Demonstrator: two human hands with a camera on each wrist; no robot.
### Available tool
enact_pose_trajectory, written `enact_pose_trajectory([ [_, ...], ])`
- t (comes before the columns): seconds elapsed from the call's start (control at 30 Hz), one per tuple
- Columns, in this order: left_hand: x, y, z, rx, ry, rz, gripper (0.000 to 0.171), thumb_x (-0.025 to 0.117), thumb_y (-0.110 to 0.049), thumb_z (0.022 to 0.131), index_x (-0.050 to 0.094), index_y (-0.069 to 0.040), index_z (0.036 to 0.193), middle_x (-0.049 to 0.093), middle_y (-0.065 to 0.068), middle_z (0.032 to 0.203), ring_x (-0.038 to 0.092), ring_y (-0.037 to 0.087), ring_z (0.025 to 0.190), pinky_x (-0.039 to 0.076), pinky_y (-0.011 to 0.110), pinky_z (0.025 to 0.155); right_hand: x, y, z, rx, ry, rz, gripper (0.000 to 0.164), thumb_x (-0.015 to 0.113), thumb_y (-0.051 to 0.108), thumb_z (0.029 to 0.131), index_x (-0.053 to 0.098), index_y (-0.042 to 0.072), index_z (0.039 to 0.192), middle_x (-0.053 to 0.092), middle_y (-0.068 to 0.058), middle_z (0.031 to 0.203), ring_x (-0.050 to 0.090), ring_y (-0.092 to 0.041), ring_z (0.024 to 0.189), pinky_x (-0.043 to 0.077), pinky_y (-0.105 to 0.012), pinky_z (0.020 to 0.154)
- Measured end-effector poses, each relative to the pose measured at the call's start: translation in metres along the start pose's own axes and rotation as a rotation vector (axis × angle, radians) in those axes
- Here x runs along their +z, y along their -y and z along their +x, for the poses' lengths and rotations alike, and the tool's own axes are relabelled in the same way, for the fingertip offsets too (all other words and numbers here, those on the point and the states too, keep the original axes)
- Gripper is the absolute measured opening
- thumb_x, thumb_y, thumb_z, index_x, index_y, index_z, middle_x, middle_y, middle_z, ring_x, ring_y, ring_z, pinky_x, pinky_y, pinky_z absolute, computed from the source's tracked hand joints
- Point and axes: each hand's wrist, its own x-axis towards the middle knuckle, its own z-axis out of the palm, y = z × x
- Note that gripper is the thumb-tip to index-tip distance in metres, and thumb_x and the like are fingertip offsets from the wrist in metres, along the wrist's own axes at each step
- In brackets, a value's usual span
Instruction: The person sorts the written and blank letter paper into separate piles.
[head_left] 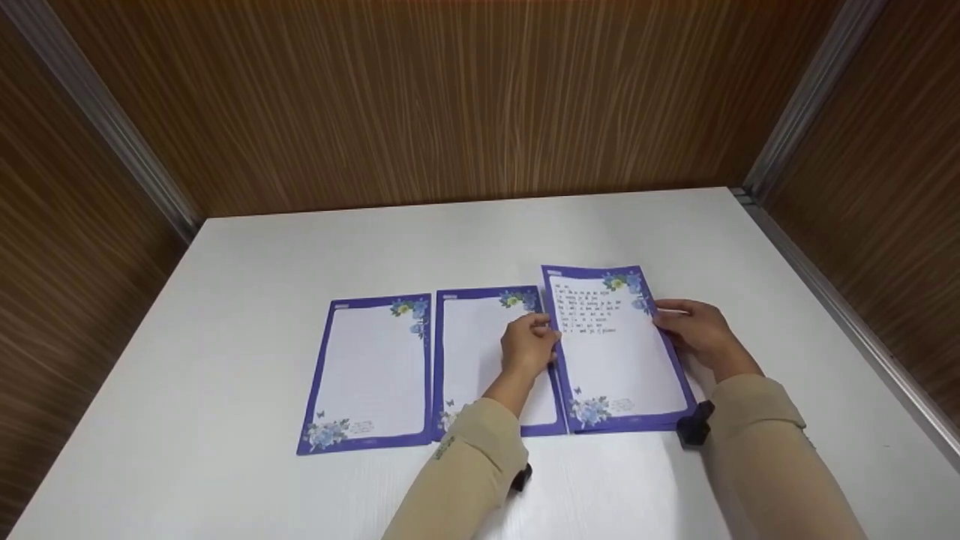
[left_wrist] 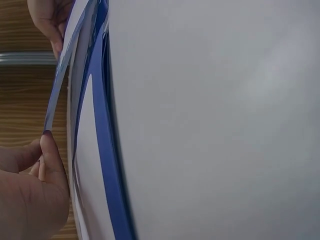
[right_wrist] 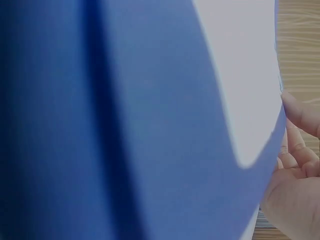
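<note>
A purple-bordered sheet of letter paper [head_left: 615, 375] with blue flowers in two corners and handwritten lines on its upper half is held between both hands. My left hand [head_left: 527, 346] pinches its left edge with thumb and fingers, above the middle sheet [head_left: 480, 337]. On the opposite edge, my right hand [head_left: 701, 334] grips the paper, thumb on its face. The left wrist view shows the held sheet [left_wrist: 59, 82] lifted and tilted over another purple-edged sheet [left_wrist: 102, 135] lying below. Purple border and white paper [right_wrist: 250, 100] fill much of the right wrist view, beside the right fingers.
A matching sheet [head_left: 375, 375] without handwriting lies at the left, alongside the middle one. All are on a white table [head_left: 225, 322], with wood-grain panels [head_left: 450, 97] behind and at both sides. Dark wrist devices [head_left: 696, 424] sit close to the table near the sheets.
</note>
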Motion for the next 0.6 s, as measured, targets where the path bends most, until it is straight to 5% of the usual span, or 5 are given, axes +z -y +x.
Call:
enact_pose_trajectory([
  [0.6,0.0038,-0.0004,-0.0017,-0.001,0.04,0.028,0.029,0.066,0.002,0.086,0.066,-0.001,0.114,0.068,0.004,0.089,0.064,0.011,0.068,0.054,0.021,0.056,-0.0006,-0.0009,-0.0037,0.014,-0.042,-0.03,0.056,0.058,0.021,0.095,0.038,0.001,0.144,0.046,-0.024,0.137,0.052,-0.033,0.117,0.045,-0.039,0.098],
])
